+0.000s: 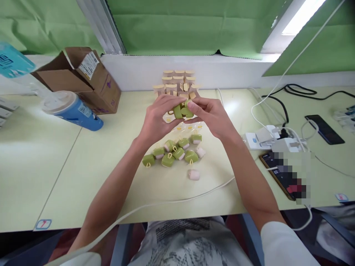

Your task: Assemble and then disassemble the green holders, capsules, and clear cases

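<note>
Right now both of my hands are raised a little above the pale table [111, 147], meeting over its middle. My left hand [156, 118] is curled with its fingers closed around the green pieces [181, 111], and my right hand [210, 116] presses on the same pieces from the other side, thumb and forefinger pinched tight. So both hands are clamped on them together, and I cannot tell whether they are two parts or already one. Just under my hands lies a clear plastic bag [190, 128] with small yellow marks. Nearer to me, a cluster of green caps [173, 153] sits loose on the table, several with yellow loops, most showing a pale pink underside. One pink block [193, 174] lies apart from the cluster on my side, and another [200, 152] rests just beside its right edge. Behind my hands stands a stack of tan boxes [177, 83] against the white wall. A white cable [180, 201] runs across the table's near edge. To my left a blue cup [74, 109] lies on its side in front of an open cardboard box [83, 77]. To my right are a power strip [266, 138] and a dark phone [324, 129].
</note>
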The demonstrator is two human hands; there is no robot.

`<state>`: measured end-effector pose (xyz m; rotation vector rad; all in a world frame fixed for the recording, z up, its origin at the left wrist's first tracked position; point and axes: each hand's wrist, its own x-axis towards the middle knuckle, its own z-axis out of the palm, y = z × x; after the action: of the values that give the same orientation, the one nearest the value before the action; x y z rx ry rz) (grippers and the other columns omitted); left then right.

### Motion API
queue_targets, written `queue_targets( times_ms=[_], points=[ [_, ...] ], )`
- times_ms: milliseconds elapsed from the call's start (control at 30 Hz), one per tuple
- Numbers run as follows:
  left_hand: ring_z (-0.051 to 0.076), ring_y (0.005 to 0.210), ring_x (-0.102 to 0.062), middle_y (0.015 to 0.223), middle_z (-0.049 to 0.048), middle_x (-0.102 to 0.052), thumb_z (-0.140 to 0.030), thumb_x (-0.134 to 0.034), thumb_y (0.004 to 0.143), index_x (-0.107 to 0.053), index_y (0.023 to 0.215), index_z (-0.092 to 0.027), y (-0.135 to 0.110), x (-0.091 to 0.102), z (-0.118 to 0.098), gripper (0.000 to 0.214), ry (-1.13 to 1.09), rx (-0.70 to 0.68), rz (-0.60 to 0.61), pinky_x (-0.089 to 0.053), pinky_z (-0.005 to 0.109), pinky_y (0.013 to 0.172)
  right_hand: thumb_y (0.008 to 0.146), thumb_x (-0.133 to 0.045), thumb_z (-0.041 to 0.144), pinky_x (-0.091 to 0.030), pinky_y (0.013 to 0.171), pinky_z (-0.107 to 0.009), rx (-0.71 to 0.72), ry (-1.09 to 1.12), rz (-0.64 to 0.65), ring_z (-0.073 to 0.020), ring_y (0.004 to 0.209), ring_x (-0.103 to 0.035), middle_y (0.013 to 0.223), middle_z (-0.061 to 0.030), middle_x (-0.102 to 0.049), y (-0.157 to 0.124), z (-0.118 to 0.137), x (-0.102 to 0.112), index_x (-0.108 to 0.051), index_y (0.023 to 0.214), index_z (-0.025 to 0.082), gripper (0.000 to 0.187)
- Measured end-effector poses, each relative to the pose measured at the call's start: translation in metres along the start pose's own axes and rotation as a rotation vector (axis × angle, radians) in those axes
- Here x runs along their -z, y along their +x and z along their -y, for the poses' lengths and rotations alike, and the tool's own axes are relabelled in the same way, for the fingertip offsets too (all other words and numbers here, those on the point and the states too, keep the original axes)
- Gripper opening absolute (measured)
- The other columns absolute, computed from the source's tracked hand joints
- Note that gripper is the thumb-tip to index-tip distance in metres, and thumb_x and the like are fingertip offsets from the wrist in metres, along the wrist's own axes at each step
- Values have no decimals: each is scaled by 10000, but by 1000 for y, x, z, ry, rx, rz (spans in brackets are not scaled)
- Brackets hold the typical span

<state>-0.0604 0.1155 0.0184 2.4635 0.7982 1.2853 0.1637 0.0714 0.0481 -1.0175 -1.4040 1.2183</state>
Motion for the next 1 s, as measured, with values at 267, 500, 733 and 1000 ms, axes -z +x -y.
queue_targets(
  times_ms=[267,500,733,1000],
  points=[
    [292,1249,-755,1342,49,-830,-304,-782,1026,-768,1425,-342,2,1,-7,401,-27,-37,-70,-635,507,1107,828,-930,791,-799,908,-464,-10,70,-24,-277,1113,-832,1117,-48,-859,-2,-1,-8,-873,1069,264,583],
    [292,1269,-738,1379,101,-781,-588,-810,1017,-765,1457,-345,0,-4,-7,505,-180,128,-50,-671,438,1005,807,-982,719,-794,907,-437,81,0,-69,-278,1143,-812,1198,-48,-845,-3,1,5,-877,1171,277,582],
    [265,1229,-753,1339,116,-785,-587,-973,881,-796,1455,-299,-1,-7,-3,666,-353,129,-98,-656,353,980,841,-998,619,-780,962,-490,132,-22,159,-268,1135,-804,1489,-54,-742,1,3,25,-816,1396,329,652],
    [265,1239,-716,1316,104,-703,-579,-919,941,-779,1510,-319,-4,-18,2,641,-211,37,-140,-653,372,991,809,-975,725,-761,1010,-538,81,90,134,-305,1221,-781,1407,-81,-760,4,-8,7,-757,1329,320,694]
  ],
)
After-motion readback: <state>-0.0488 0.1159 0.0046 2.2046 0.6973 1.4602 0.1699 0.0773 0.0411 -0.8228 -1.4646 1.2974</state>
